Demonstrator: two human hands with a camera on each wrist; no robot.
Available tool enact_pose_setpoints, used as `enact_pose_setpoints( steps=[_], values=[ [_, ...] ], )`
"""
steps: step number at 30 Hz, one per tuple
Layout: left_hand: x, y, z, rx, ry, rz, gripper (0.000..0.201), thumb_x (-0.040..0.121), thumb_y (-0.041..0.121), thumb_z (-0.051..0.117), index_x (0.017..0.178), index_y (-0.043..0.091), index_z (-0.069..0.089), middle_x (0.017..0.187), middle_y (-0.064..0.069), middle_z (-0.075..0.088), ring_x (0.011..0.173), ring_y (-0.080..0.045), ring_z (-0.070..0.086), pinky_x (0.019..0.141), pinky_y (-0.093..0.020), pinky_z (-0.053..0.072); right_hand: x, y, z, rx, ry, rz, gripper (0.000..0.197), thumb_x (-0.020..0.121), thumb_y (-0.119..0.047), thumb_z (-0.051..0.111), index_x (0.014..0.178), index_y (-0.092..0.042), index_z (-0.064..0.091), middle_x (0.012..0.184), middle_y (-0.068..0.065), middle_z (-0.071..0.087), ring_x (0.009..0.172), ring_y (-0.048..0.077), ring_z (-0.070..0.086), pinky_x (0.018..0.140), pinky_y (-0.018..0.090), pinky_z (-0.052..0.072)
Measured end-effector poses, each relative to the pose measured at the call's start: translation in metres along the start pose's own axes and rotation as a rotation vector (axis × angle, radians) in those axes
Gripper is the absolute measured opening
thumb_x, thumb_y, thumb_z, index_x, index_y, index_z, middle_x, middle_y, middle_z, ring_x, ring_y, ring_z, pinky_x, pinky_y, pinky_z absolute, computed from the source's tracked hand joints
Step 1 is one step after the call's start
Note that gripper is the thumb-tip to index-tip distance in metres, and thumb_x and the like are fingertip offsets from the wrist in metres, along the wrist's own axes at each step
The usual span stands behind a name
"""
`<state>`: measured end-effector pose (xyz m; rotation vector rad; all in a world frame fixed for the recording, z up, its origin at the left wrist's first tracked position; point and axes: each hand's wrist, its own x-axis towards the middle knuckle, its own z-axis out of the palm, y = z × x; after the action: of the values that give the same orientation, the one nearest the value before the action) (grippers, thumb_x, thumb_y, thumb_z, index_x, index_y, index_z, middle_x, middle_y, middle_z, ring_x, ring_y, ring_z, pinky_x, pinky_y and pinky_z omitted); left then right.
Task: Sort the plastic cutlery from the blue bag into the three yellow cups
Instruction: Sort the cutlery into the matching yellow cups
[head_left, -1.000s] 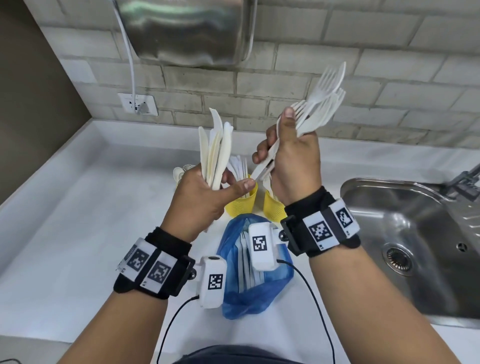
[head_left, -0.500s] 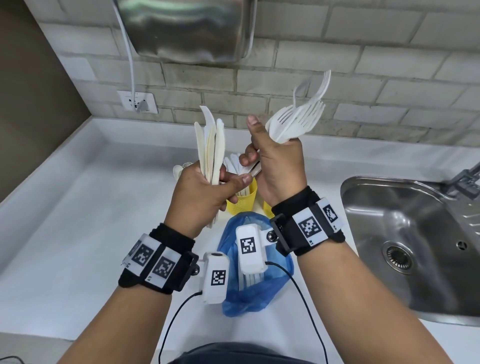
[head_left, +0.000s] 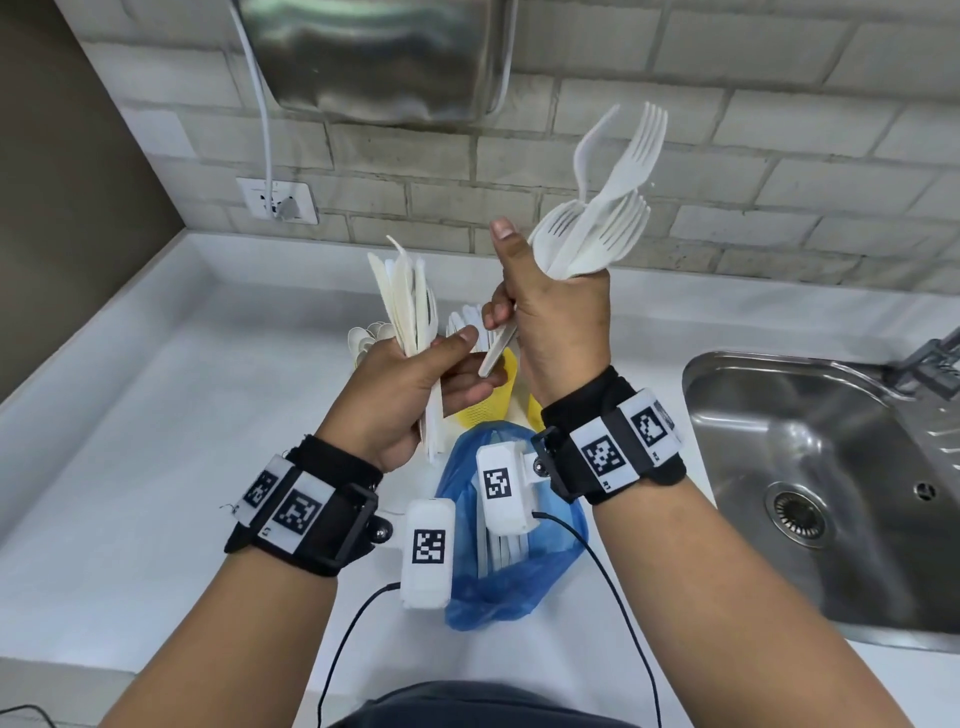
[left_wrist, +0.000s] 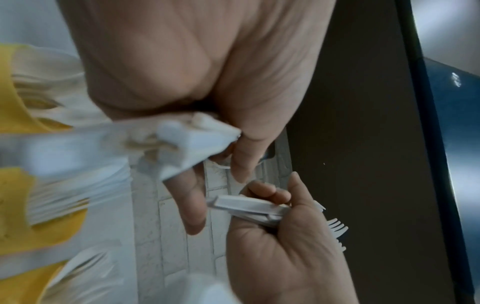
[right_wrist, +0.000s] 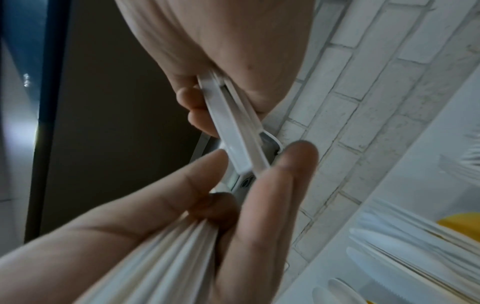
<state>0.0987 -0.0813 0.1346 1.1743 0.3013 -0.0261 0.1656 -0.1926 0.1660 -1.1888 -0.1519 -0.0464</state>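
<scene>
Holding two lots above the desk (head_left: 130, 441). Left hand (head_left: 395, 395): fingers wrapped around a bundle of knives (head_left: 408, 301), long axes near upright, blades up. Right hand (head_left: 558, 322): fist closed on a bundle of forks (head_left: 597, 228), tines up and tilted right, handle ends near my left fingers. Blue bag (head_left: 498, 587) lies below both hands; yellow cups (head_left: 488, 400) just behind it.

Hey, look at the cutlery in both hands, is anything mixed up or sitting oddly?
One thing: the right hand grips a bunch of forks, but a curved spoon-like piece sticks up among them. The left hand holds a bundle of knives that looks uniform.
</scene>
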Motion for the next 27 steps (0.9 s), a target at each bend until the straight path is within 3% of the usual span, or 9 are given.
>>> enact_pose_setpoints(
  steps=[6,8,10,14,16,18,21,24,27],
  values=[
    [0.002,0.004,0.004,-0.140,-0.004,-0.042,0.014,0.100,0.003,0.060,0.110,-0.002,0.069,0.099,-0.021,0.075,0.095,-0.032,0.076,0.092,-0.040,0.060,-0.006,0.010,0.002,-0.098,-0.068,-0.043,0.030,0.088,-0.020,0.080,0.063,-0.024,0.064,0.050,0.009,0.053,0.047,0.026,0.053,0.056,0.040,0.050],
    [0.002,0.005,0.004,-0.157,0.008,-0.033,0.011,0.099,0.003,0.061,0.106,-0.001,0.069,0.092,-0.016,0.076,0.087,-0.027,0.077,0.083,-0.033,0.063,-0.007,0.011,0.002,-0.101,-0.093,-0.044,0.025,0.087,-0.022,0.080,0.066,-0.026,0.067,0.052,0.011,0.055,0.052,0.028,0.055,0.058,0.041,0.051],
    [0.001,0.007,0.004,-0.125,0.029,-0.030,0.012,0.098,0.007,0.065,0.107,0.001,0.069,0.087,-0.013,0.077,0.080,-0.022,0.077,0.073,-0.025,0.064,-0.008,0.011,0.002,-0.081,-0.120,-0.046,0.030,0.091,-0.020,0.077,0.063,-0.029,0.068,0.051,0.008,0.054,0.051,0.027,0.054,0.057,0.038,0.049],
    [0.000,0.004,0.002,-0.041,0.036,-0.002,0.005,0.096,0.006,0.068,0.097,0.000,0.069,0.087,-0.014,0.073,0.079,-0.022,0.075,0.076,-0.028,0.064,-0.010,0.007,0.004,0.020,-0.136,-0.014,0.042,0.098,-0.018,0.069,0.058,-0.030,0.062,0.045,-0.003,0.040,0.040,0.019,0.038,0.050,0.031,0.040],
    [-0.003,0.001,0.003,0.049,0.018,0.047,0.015,0.098,0.008,0.067,0.083,0.004,0.065,0.087,-0.015,0.074,0.078,-0.026,0.075,0.075,-0.034,0.065,-0.009,0.002,0.003,0.076,-0.097,0.010,0.045,0.099,-0.017,0.067,0.056,-0.030,0.059,0.045,-0.004,0.032,0.037,0.014,0.030,0.044,0.026,0.034],
    [-0.007,0.001,0.003,0.221,0.028,0.134,0.022,0.100,0.015,0.065,0.083,0.003,0.057,0.090,-0.016,0.077,0.067,-0.027,0.073,0.060,-0.034,0.063,-0.007,-0.004,-0.001,0.110,-0.062,0.018,0.042,0.099,-0.017,0.068,0.059,-0.029,0.058,0.046,-0.003,0.029,0.036,0.014,0.025,0.042,0.024,0.027],
    [-0.007,-0.005,-0.003,0.560,0.119,0.320,0.035,0.100,0.026,0.066,0.077,0.005,0.050,0.064,-0.004,0.067,0.042,-0.020,0.054,0.040,-0.024,0.043,-0.001,-0.013,-0.009,0.142,-0.063,0.026,0.036,0.098,-0.021,0.069,0.065,-0.028,0.058,0.047,-0.004,0.028,0.037,0.012,0.022,0.043,0.022,0.024],
    [-0.005,-0.010,-0.007,0.759,0.200,0.460,0.034,0.096,0.033,0.069,0.071,0.024,0.049,0.052,0.008,0.056,0.043,-0.015,0.051,0.045,-0.025,0.041,0.002,-0.022,-0.021,0.038,-0.146,-0.008,0.031,0.098,-0.024,0.068,0.075,-0.014,0.050,0.051,-0.001,0.028,0.036,0.012,0.023,0.043,0.020,0.024],
    [-0.002,-0.015,-0.008,0.895,0.222,0.566,0.014,0.095,0.038,0.069,0.087,0.029,0.062,0.064,0.013,0.064,0.058,-0.006,0.059,0.058,-0.030,0.047,-0.002,-0.035,-0.031,-0.153,-0.244,-0.088,0.033,0.096,-0.021,0.071,0.083,-0.001,0.048,0.051,-0.002,0.034,0.036,0.011,0.029,0.041,0.021,0.027]
  ],
)
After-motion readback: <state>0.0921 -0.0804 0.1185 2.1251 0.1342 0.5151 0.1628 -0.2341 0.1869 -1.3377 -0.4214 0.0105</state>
